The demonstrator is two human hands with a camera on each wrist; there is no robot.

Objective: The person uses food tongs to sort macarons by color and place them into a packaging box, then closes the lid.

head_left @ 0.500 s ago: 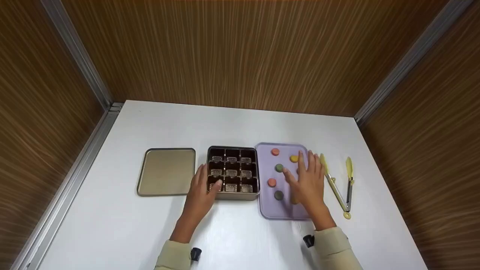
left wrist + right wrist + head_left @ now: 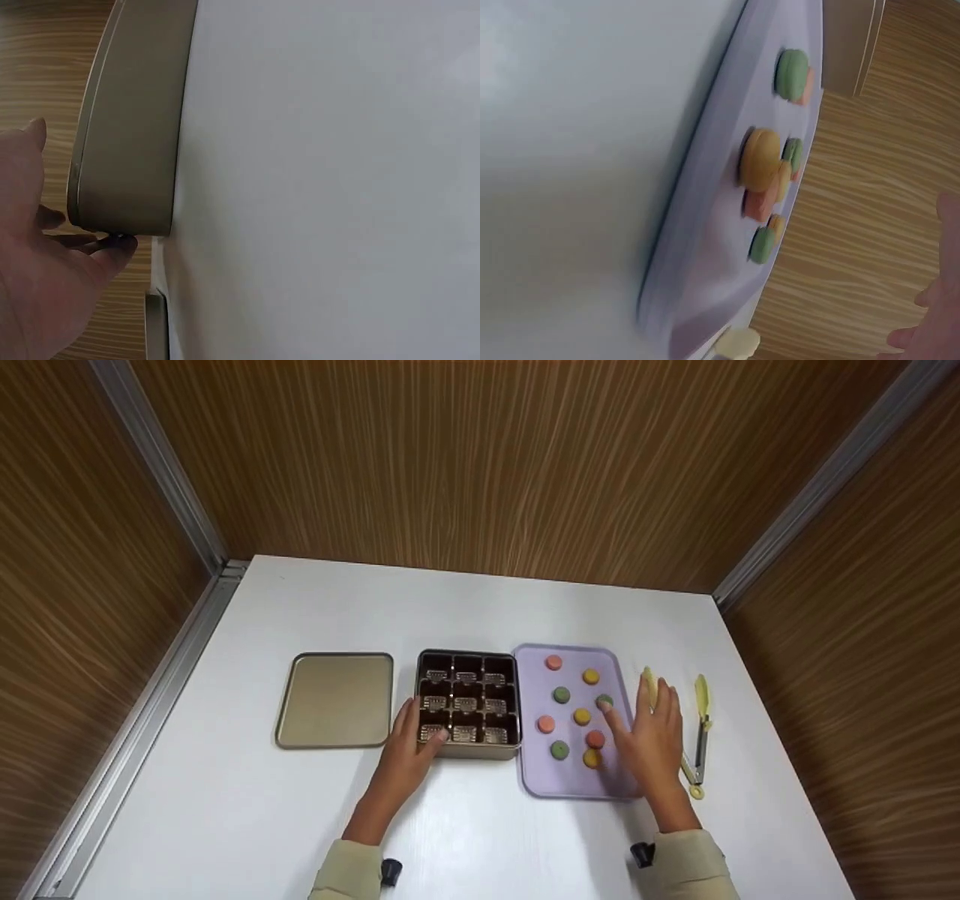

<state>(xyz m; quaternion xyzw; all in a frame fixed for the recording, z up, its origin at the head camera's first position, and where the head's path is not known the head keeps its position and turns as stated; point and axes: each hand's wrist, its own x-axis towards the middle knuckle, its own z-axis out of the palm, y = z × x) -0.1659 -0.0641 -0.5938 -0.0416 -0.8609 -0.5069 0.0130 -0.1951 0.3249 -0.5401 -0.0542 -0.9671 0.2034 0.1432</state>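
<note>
My left hand [image 2: 403, 757] rests against the left side of a square gold-brown tin [image 2: 480, 752], its thumb over the near left corner. Inside the tin is a dark plastic insert with several vacant compartments. In the left wrist view, fingertips touch the tin wall [image 2: 135, 127]. My right hand [image 2: 651, 742], fingers extended and holding nothing, hovers over the right edge of a lilac tray [image 2: 555, 778]. Pink, yellow and green macarons lie spread on it, among them a yellow macaron [image 2: 760, 159]. The right thumb overlaps a green macaron [image 2: 604, 701] in the head view.
Left of the tin lies a flat square lid [image 2: 337, 701]. Spread metal tongs with yellow tips [image 2: 703, 735] lie right of the tray, partly behind my right hand. Wood-grain walls [image 2: 480, 472] enclose the white table [image 2: 480, 832] at the back and sides.
My right hand has moved right across the tray toward the tongs, uncovering several macarons. My left hand stays at the tin.
</note>
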